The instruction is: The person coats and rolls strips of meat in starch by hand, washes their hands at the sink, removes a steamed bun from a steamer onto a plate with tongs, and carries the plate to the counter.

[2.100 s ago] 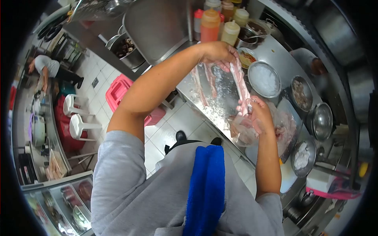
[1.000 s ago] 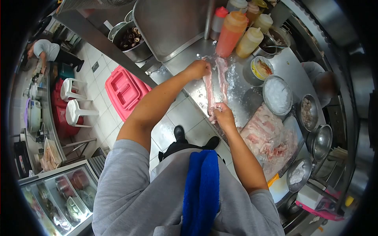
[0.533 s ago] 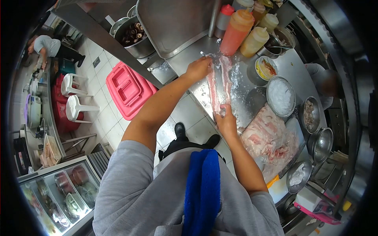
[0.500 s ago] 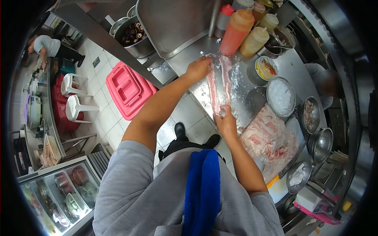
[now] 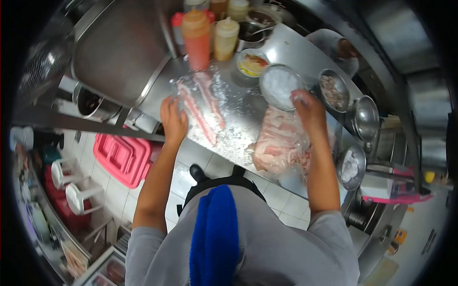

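Two long strips of pale meat (image 5: 196, 112) lie side by side on the steel table (image 5: 234, 136), among scattered white powder. Beside the left strip, at the table's edge, my left hand (image 5: 173, 119) is open with its fingers apart and holds nothing. My right hand (image 5: 309, 108) is at the near rim of a metal bowl of white powder (image 5: 281, 86); its fingertips are drawn together and blurred, and what they hold, if anything, is too small to name. Below the bowl a heap of pale meat in clear plastic (image 5: 281, 140) rests partly behind my right forearm.
Squeeze bottles (image 5: 196, 40) and a small bowl of yellow and red food (image 5: 253, 63) stand at the back. Several metal bowls (image 5: 366, 117) line the right side. A person (image 5: 334, 45) is across the table. A pink lidded bin (image 5: 121, 157) sits on the floor at left.
Both hands have come off the strips. My left hand is now open beside them, and my right hand has moved right to the powder bowl. The view has shifted.
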{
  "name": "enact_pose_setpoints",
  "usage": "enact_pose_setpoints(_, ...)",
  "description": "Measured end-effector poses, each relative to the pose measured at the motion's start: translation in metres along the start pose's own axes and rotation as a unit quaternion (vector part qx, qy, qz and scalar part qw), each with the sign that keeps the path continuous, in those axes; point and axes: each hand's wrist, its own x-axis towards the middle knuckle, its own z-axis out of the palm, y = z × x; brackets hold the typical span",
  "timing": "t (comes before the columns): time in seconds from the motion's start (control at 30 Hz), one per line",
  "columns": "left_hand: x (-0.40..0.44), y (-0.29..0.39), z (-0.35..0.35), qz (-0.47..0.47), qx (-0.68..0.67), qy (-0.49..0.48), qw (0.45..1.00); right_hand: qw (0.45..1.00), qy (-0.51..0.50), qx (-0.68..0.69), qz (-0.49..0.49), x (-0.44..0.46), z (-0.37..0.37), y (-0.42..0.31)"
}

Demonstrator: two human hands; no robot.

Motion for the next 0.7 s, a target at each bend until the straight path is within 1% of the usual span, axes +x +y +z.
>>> enact_pose_setpoints(0.03,0.000,0.003,-0.001,0.012,-0.011,0.002,1.000,0.998,0.043,-0.039,-0.039,0.021,-0.015,0.012)
enact_pose_setpoints(0.07,0.000,0.005,-0.002,0.015,0.029,-0.004,0.999,0.997,0.058,-0.043,-0.038,0.038,-0.029,0.021)
enact_pose_setpoints(0.1,-0.002,0.008,-0.003,0.018,0.070,-0.012,0.997,0.989,0.056,-0.107,-0.081,0.051,-0.043,0.032)
enact_pose_setpoints(0.13,-0.001,0.011,-0.004,0.032,0.058,-0.009,0.998,0.976,0.054,-0.172,-0.122,0.066,-0.059,0.045)
enact_pose_setpoints(0.17,0.001,0.014,-0.003,0.020,0.078,-0.011,0.997,0.975,0.071,-0.177,-0.116,0.083,-0.076,0.063)
enact_pose_setpoints(0.2,0.001,0.015,-0.002,0.006,0.098,-0.015,0.995,0.963,0.077,-0.243,-0.088,0.099,-0.092,0.086)
enact_pose_setpoints(0.23,0.001,0.015,-0.001,0.016,0.088,-0.012,0.996,0.946,0.081,-0.307,-0.060,0.115,-0.108,0.111)
enact_pose_setpoints(0.27,0.001,0.014,-0.001,0.017,0.086,-0.010,0.996,0.945,0.092,-0.310,-0.057,0.134,-0.126,0.143)
enact_pose_setpoints(0.33,0.001,0.012,0.001,0.013,0.083,-0.016,0.996,0.882,0.129,-0.452,-0.049,0.152,-0.153,0.201)
enact_pose_setpoints(0.37,0.001,0.014,0.001,0.013,0.078,-0.019,0.997,0.880,0.128,-0.456,-0.045,0.147,-0.157,0.209)
enact_pose_setpoints(0.43,0.001,0.014,0.000,0.005,0.087,-0.019,0.996,0.894,0.014,-0.440,0.079,0.139,-0.157,0.213)
enact_pose_setpoints(0.47,0.001,0.014,0.001,-0.002,0.087,-0.023,0.996,0.894,0.016,-0.441,0.079,0.138,-0.157,0.213)
enact_pose_setpoints(0.53,0.001,0.015,0.000,0.000,0.091,-0.026,0.996,0.908,-0.064,-0.413,0.031,0.129,-0.152,0.211)
enact_pose_setpoints(0.57,0.001,0.015,0.000,0.003,0.097,-0.028,0.995,0.908,-0.066,-0.412,0.032,0.130,-0.150,0.213)
enact_pose_setpoints(0.63,0.003,0.018,-0.001,0.002,0.095,-0.031,0.995,0.913,-0.180,-0.354,-0.096,0.139,-0.145,0.219)
enact_pose_setpoints(0.67,0.003,0.019,-0.001,-0.002,0.093,-0.034,0.995,0.914,-0.178,-0.352,-0.093,0.136,-0.138,0.224)
enact_pose_setpoints(0.7,0.003,0.019,-0.001,0.002,0.093,-0.033,0.995,0.931,-0.145,-0.331,-0.049,0.129,-0.122,0.213)
